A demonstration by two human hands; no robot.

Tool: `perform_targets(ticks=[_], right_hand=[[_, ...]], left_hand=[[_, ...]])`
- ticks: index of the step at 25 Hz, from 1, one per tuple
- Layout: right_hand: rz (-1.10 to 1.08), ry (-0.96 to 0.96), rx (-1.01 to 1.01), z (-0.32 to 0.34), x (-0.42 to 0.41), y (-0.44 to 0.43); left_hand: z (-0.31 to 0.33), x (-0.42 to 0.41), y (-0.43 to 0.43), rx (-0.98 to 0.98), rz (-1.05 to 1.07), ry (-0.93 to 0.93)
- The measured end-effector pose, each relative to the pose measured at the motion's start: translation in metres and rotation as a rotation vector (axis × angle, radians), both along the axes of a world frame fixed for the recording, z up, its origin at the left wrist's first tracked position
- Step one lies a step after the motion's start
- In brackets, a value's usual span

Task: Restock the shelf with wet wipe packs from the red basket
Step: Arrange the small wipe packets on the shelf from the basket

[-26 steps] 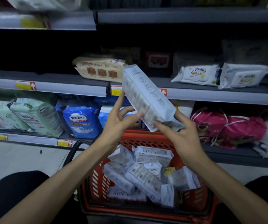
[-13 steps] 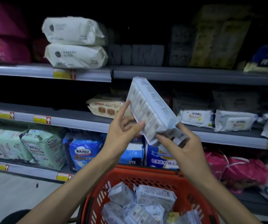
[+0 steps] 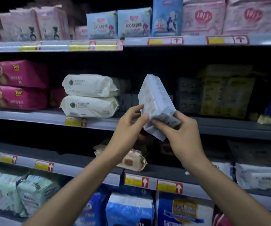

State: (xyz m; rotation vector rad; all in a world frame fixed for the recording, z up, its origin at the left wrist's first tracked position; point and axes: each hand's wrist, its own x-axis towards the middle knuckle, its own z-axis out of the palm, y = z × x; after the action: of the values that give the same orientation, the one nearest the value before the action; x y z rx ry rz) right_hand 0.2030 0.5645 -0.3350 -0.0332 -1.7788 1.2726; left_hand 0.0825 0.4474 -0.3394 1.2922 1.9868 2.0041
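Note:
A long white wet wipe pack (image 3: 156,101) is tilted upright in front of the middle shelf (image 3: 99,122). Both hands hold its lower end: my left hand (image 3: 129,128) pinches the left edge, and my right hand (image 3: 180,136) grips the bottom right corner. The pack hovers before a dark gap on that shelf, right of two stacked cream wipe packs (image 3: 89,95). Dim rows of similar small packs (image 3: 126,100) stand at the back of the gap. The red basket is out of view.
Pink packs (image 3: 17,85) lie at the left of the middle shelf, yellow boxes (image 3: 226,93) at its right. The top shelf holds pink and blue packs. A beige pack (image 3: 131,159) lies on the shelf below, under my hands. Blue and green bags fill the bottom.
My view has tilted up, so the basket dropped out of sight. Both hands have raised the pack from the lower shelf's level to the middle shelf, and it now stands steeper.

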Motion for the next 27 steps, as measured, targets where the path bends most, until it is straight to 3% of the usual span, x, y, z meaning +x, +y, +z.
perform_targets(ticks=[4, 10, 12, 14, 16, 27], right_hand=[[-0.076, 0.031, -0.087, 0.025, -0.07, 0.008], [-0.295, 0.05, -0.016, 0.068, -0.185, 0.016], [-0.413, -0.033, -0.034, 0.086, -0.22, 0.023], [-0.464, -0.306, 0.02, 0.09, -0.243, 0.032], [-0.414, -0.495, 0.099, 0.084, -0.253, 0.042], [-0.363, -0.448, 0.28, 0.075, -0.183, 0.061]], left_hand=[[0.033, -0.038, 0.002, -0.115, 0.139, 0.061], [0.048, -0.107, 0.043, 0.02, 0.102, -0.216], [0.051, -0.124, 0.057, 0.046, 0.102, -0.292], [0.055, -0.132, 0.067, 0.052, 0.081, -0.382], [0.057, -0.127, 0.074, 0.03, 0.09, -0.427], [0.06, -0.107, 0.047, 0.003, 0.015, -0.517]])
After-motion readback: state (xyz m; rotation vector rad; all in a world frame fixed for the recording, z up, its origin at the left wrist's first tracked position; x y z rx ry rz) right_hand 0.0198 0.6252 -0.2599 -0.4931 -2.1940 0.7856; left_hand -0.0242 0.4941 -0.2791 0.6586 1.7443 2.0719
